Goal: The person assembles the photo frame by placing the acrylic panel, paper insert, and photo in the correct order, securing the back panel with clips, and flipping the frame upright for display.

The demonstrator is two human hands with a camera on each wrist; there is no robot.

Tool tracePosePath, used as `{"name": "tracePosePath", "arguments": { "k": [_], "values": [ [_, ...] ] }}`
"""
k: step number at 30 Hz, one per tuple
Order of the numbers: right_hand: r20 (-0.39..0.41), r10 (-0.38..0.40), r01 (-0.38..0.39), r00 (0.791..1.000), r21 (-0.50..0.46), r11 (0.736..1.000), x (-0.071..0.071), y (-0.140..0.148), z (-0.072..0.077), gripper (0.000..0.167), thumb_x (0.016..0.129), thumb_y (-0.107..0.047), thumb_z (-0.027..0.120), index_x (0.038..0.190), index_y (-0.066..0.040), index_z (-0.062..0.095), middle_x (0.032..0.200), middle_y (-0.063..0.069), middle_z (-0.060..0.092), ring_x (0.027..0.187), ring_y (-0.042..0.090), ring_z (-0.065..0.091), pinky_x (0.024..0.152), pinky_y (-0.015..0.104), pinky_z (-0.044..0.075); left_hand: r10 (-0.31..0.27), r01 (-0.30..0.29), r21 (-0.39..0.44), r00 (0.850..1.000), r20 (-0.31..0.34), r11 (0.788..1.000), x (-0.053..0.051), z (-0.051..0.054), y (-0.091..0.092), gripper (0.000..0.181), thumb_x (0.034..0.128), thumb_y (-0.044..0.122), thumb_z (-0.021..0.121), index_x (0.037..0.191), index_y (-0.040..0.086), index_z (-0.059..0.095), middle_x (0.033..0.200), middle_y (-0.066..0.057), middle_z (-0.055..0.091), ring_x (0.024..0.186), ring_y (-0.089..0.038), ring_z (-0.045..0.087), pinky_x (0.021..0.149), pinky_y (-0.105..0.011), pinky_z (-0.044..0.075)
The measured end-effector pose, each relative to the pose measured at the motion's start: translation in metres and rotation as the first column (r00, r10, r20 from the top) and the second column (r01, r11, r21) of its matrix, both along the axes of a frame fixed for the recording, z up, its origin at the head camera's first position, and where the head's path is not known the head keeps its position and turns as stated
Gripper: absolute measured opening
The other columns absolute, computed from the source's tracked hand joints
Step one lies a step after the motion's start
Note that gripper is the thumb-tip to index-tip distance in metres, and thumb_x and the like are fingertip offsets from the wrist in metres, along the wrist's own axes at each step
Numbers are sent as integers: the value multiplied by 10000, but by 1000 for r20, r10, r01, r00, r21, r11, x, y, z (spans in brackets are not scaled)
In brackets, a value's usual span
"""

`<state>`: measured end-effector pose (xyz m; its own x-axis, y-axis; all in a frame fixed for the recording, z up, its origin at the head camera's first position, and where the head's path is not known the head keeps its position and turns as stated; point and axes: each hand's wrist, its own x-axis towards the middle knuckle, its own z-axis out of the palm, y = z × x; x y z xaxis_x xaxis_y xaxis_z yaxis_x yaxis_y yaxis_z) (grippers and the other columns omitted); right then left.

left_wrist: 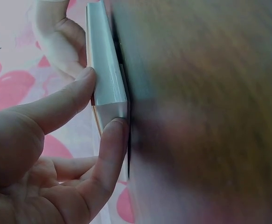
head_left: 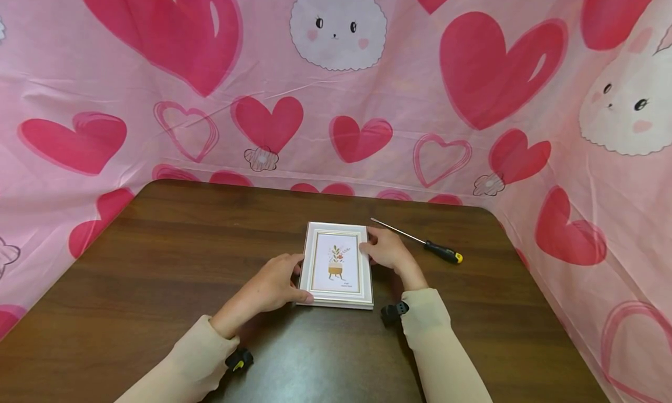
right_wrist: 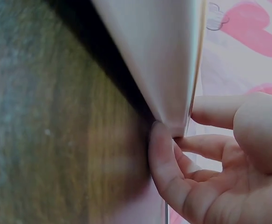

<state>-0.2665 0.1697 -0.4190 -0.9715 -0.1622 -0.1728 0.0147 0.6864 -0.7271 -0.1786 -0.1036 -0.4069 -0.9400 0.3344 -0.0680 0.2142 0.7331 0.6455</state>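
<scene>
A white picture frame (head_left: 340, 298) with a thin gold inner line lies near the middle of the table, its front facing up. Behind its front is a print (head_left: 336, 264) of a potted plant. My left hand (head_left: 270, 285) grips the lower left corner, thumb on the front border and fingers along the side edge (left_wrist: 107, 60). At the upper right, my right hand (head_left: 389, 252) holds the other side, its thumb over the front and fingers curled at the edge (right_wrist: 170, 60). Dark shadow hides the underside in both wrist views.
A screwdriver (head_left: 443, 252) with a black and yellow handle lies right of the frame, its shaft pointing back left. The brown wooden table (head_left: 210, 216) ends at a pink heart-patterned cloth (head_left: 315, 88) behind and on both sides.
</scene>
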Motion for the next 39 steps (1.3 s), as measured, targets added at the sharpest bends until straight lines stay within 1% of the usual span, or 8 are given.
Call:
{"name": "tracePosePath", "arguments": {
  "k": [4,10,15,18,23,33,39],
  "values": [
    [-8,9,-9,1000,25,1000,0,-1,0,631,1015,-160,683,1574,27,457,1014,150,686,742,177,679,683,301,605,2,-2,2,1000,-8,1000,0,0,0,919,723,240,1008,1463,-59,553,1126,-125,670,1035,-247,618,945,-456,536],
    [-28,38,-37,999,38,999,0,-1,-1,619,1015,-146,684,1561,48,465,991,136,674,733,180,664,650,271,561,13,-13,-5,1000,0,1000,0,0,-1,920,726,255,1007,1466,-52,553,1144,-125,675,1086,-269,621,982,-487,525],
    [-40,74,-71,996,57,996,0,-1,1,639,979,-115,708,1543,75,475,1052,154,672,789,188,641,675,265,517,24,-24,-6,1000,-2,1000,-2,-2,-2,899,730,244,1005,1453,-51,561,1149,-125,673,1090,-273,620,985,-487,522],
    [-37,88,-85,995,65,994,1,-1,2,654,971,-98,717,1547,81,463,1097,170,673,812,197,645,696,270,518,33,-33,-4,999,1,999,-2,-3,-2,890,733,238,1003,1451,-47,561,1149,-122,667,1063,-261,614,961,-469,527],
    [-44,110,-106,993,86,991,1,-1,3,649,983,-104,714,1548,84,458,1115,181,680,821,204,651,702,281,528,37,-37,-1,999,0,999,-2,-4,-2,873,733,238,1003,1433,-49,567,1143,-124,662,1058,-263,614,952,-469,529],
    [-42,107,-102,993,115,988,1,-2,4,648,1000,-133,718,1559,64,457,1151,177,683,862,216,645,756,314,546,41,-41,12,999,5,999,-3,-3,-2,838,735,240,1002,1400,-44,578,1136,-118,655,1058,-266,608,948,-465,523],
    [-39,99,-94,994,105,990,1,-2,4,648,1004,-131,716,1562,63,452,1156,181,676,859,219,645,738,305,537,42,-42,13,999,9,999,-3,-3,-3,843,733,238,1002,1404,-40,575,1137,-117,656,1059,-266,606,950,-468,523]
  ]
}}
